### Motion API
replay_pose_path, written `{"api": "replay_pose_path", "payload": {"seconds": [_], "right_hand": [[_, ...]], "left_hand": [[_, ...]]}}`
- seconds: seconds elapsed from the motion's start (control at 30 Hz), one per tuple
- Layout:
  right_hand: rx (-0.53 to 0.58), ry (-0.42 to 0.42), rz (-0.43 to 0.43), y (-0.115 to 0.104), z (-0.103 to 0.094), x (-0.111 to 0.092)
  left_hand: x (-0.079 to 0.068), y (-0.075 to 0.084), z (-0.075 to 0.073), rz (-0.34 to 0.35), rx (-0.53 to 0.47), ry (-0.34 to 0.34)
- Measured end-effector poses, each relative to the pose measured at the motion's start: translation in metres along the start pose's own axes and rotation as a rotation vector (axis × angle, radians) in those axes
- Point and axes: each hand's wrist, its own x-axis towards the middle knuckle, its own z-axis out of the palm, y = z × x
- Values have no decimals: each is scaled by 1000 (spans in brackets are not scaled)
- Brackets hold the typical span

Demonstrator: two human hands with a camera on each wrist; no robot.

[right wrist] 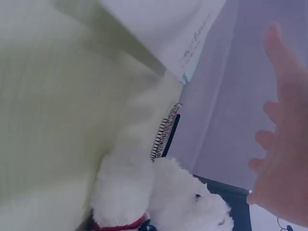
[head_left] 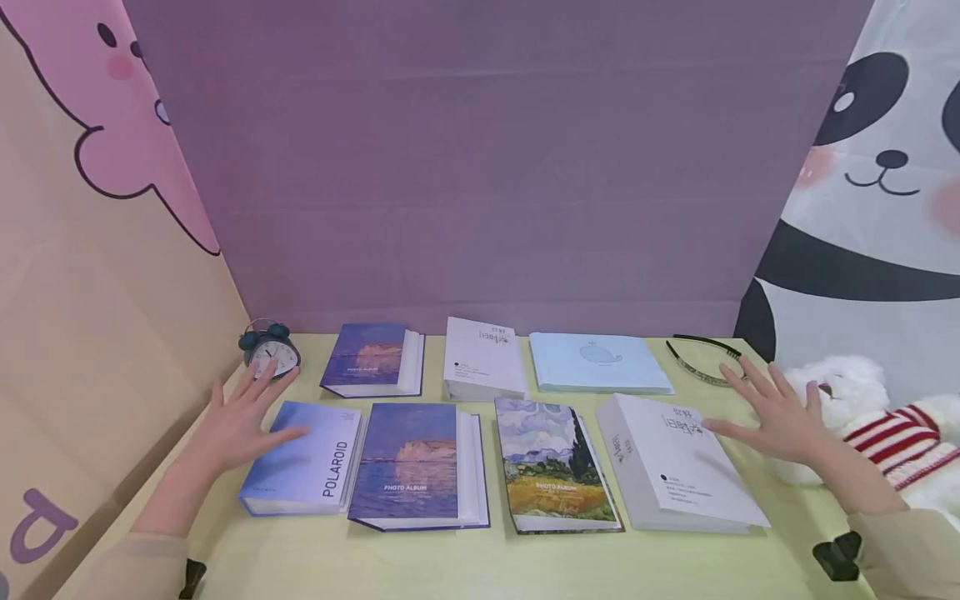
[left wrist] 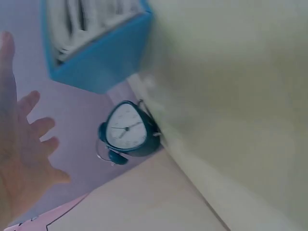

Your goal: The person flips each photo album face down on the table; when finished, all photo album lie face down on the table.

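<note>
My left hand (head_left: 243, 421) is spread above the left side of the table, over the edge of a pale blue POLAROID album (head_left: 300, 467) and in front of a dark teal alarm clock (head_left: 272, 354). Fingers apart, my right hand (head_left: 772, 417) hovers by a thick white album (head_left: 682, 467) and a black headband (head_left: 697, 375). Neither hand holds anything. Between them lie a large sunset-sea photo album (head_left: 408, 462) and a photo album with a painted wheat field (head_left: 555, 467). In the left wrist view the clock (left wrist: 127, 127) stands beyond the fingers.
Along the back lie a smaller sunset-sea album (head_left: 367, 354), a white album (head_left: 483, 354) and a light blue whale album (head_left: 600, 362). A white plush toy (head_left: 840, 387) in a red-striped sweater sits at the right edge. A purple cloth (head_left: 487, 167) hangs behind the table.
</note>
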Motion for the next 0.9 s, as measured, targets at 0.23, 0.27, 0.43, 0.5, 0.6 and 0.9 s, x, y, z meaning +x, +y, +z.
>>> {"api": "replay_pose_path", "payload": {"seconds": [0.23, 0.27, 0.43, 0.5, 0.6, 0.9], "right_hand": [[154, 20, -79, -7, -17, 13], [182, 24, -83, -9, -18, 16], [245, 49, -76, -19, -20, 30], [233, 73, -83, -23, -19, 37], [230, 111, -102, -32, -17, 46], [301, 117, -114, -52, -10, 64]], "left_hand": [[17, 13, -5, 31, -125, 37], [21, 15, -5, 36, -144, 43], [39, 29, -6, 34, -228, 47], [47, 36, -6, 30, -258, 46], [58, 46, -6, 30, -310, 46], [86, 84, 4, 84, -426, 78]]}}
